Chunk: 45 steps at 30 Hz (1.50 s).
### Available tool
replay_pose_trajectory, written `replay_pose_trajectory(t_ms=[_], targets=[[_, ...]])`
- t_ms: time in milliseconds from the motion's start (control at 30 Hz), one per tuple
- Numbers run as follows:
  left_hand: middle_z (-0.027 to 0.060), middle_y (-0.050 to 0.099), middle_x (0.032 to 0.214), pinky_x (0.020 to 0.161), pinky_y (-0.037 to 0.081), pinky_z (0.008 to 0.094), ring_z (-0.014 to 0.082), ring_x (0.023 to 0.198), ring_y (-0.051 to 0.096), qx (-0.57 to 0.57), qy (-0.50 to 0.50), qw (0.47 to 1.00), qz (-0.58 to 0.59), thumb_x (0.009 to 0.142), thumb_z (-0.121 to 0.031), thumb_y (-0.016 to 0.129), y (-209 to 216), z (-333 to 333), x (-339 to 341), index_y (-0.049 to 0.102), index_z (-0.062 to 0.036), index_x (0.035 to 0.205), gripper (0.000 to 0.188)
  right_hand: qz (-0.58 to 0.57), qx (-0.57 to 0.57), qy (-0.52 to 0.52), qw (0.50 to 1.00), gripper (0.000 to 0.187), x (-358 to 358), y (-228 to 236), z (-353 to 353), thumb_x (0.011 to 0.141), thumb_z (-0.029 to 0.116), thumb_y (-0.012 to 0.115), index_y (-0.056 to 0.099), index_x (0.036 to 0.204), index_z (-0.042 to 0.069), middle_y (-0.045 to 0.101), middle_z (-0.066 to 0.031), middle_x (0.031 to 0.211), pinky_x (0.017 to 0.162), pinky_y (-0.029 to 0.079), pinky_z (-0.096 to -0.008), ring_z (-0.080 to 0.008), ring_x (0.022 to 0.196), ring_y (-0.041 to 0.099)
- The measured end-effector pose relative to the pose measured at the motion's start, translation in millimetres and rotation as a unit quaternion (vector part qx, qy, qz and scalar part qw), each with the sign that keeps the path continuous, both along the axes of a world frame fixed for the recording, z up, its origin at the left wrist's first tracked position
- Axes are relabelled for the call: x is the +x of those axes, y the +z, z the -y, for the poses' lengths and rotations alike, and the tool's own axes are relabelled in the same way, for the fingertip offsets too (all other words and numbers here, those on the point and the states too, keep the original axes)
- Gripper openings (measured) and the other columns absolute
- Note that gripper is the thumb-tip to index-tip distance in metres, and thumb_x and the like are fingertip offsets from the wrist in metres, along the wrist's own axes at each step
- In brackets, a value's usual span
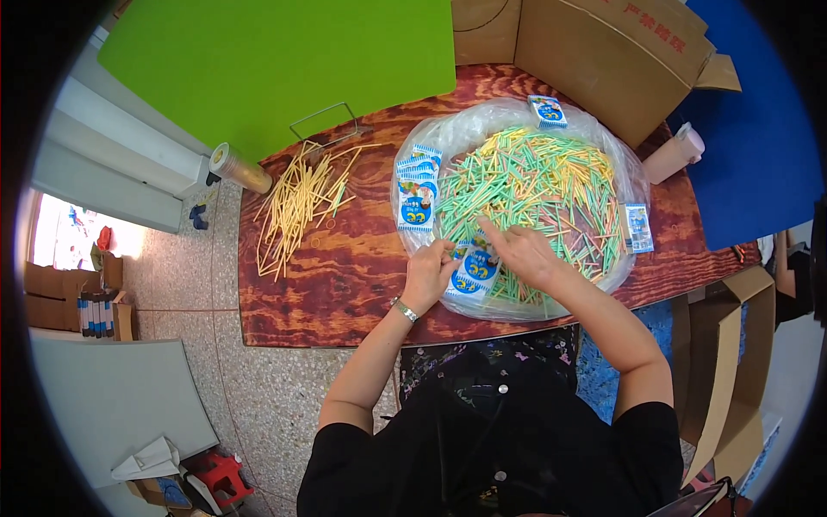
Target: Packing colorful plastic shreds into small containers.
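Note:
A big clear plastic bag (448, 138) lies open on the dark wooden table (327, 284), full of thin green, yellow and pink sticks (543, 181). My left hand (428, 274) grips the edge of a small blue-and-white packet (475, 274) at the near rim of the heap; a watch is on that wrist. My right hand (520, 250) rests on the sticks just right of the packet, fingers pinching into the heap. Several similar packets (417, 188) lie stacked at the bag's left edge. Single packets lie at the top (548, 111) and at the right (638, 227).
A loose pile of yellow sticks (297, 205) lies on the table's left part, beside a wire stand (327, 127) and a tape roll (226, 160). A green board (276, 60) and cardboard boxes (603, 43) stand behind; a pink bottle (674, 153) sits right.

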State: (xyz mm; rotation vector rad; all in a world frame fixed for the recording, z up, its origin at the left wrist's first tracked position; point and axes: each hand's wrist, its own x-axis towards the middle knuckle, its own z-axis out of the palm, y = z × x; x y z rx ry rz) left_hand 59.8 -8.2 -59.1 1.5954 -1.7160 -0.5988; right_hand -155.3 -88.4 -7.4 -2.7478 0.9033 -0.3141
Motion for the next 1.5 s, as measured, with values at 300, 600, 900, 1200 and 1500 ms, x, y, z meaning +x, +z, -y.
replay_pose_trajectory(t_ms=[300,600,900,1200,1500], targets=[[0.0087,0.063,0.082,0.066,0.046,0.029,0.0196,0.074,0.059,-0.069,-0.136,0.988,-0.029,0.085,-0.014,0.068,51,3,-22,0.064,0.0023,0.096,0.02,0.21,0.06,0.009,0.976,0.027,-15,39,1,0.08,0.008,0.066,0.064,0.107,0.007,0.066,-0.0104,0.086,0.071,0.051,-0.0396,-0.0299,0.083,0.064],[-0.0046,0.059,0.067,0.05,0.036,0.0198,0.0002,0.06,0.046,0.124,-0.079,0.963,-0.227,0.084,-0.012,0.073,33,13,-50,0.064,0.0005,0.081,0.016,0.184,0.173,-0.037,0.967,0.016,-35,56,-4,0.084,0.016,0.066,0.062,0.096,0.005,0.065,-0.0154,0.086,0.066,0.049,-0.038,-0.03,0.079,0.065],[-0.0036,0.052,0.062,0.048,0.034,0.021,0.0031,0.055,0.042,0.063,-0.015,0.975,-0.212,0.074,-0.015,0.081,43,20,-58,0.053,-0.005,0.068,0.031,0.041,0.046,-0.344,0.937,0.025,-124,-31,105,0.088,0.024,0.059,0.065,0.091,0.0,0.065,-0.0227,0.083,0.073,0.051,-0.0424,-0.0359,0.082,0.065],[-0.0034,0.051,0.063,0.05,0.034,0.0213,0.0033,0.057,0.042,0.082,-0.018,0.972,-0.221,0.074,-0.016,0.081,43,13,-48,0.057,-0.0029,0.072,0.028,-0.08,0.117,-0.364,0.921,0.045,-92,-48,141,0.086,0.037,0.059,0.062,0.106,-0.003,0.065,-0.0246,0.105,0.087,0.049,-0.0471,-0.04,0.102,0.061],[-0.0025,0.054,0.065,0.052,0.038,0.0215,0.0039,0.06,0.045,0.092,-0.014,0.972,-0.215,0.074,-0.016,0.081,39,8,-43,0.059,-0.0021,0.074,0.026,-0.131,0.221,-0.41,0.875,0.051,-80,-26,146,0.085,0.041,0.059,0.058,0.112,-0.003,0.063,-0.0239,0.111,0.088,0.048,-0.0459,-0.0364,0.104,0.061]])
